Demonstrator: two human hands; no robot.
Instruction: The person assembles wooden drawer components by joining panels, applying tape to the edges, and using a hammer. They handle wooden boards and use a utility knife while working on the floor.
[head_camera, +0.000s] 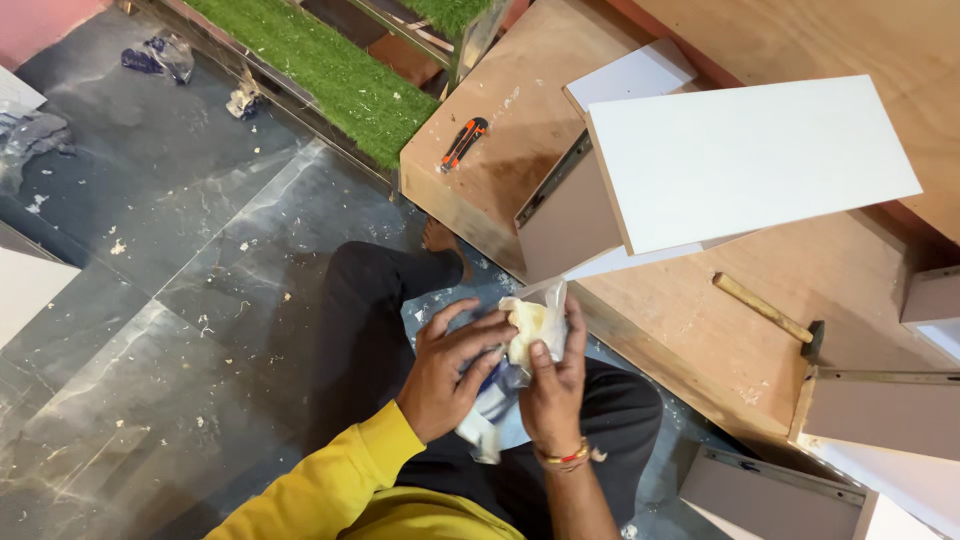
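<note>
Both hands closed on a clear plastic pouch over the lap.

Left hand and right hand each hold a tight grip on the plastic pouch, which contains a pale yellowish mass, above the person's knees. Risk, as judged: squeezing could burst the thin film and spill contents onto clothing. Beyond, on the plywood surface, lie a hammer, white panel and utility knife.

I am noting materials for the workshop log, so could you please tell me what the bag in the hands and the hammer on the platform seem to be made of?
Bag: thin clear plastic film, glossy and crumpled, probably; yellowish contents show through.
Hammer: pale bare wooden handle; dark head, likely metal.
</note>
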